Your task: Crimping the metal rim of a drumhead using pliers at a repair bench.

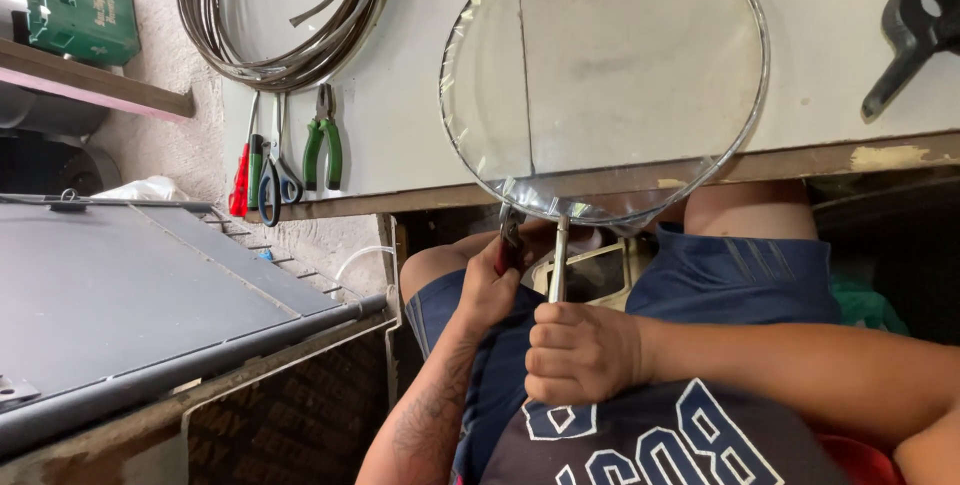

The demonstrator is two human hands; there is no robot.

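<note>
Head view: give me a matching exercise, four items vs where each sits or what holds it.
Items:
1. round mesh sieve
2. green-handled pliers
3. coiled band
4. black clamp

Places:
A. far right on the board
B. handle gripped by the right hand
C. hanging top left of the board
D. beside the scissors, lower left of the board

Pairs: 1-B, 2-D, 3-C, 4-A

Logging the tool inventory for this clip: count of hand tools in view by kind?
Pliers: 2, red-handled pair in left hand, green-handled pair
Scissors: 1
Red-handled tool: 1
Black clamp: 1
Total: 5
</note>
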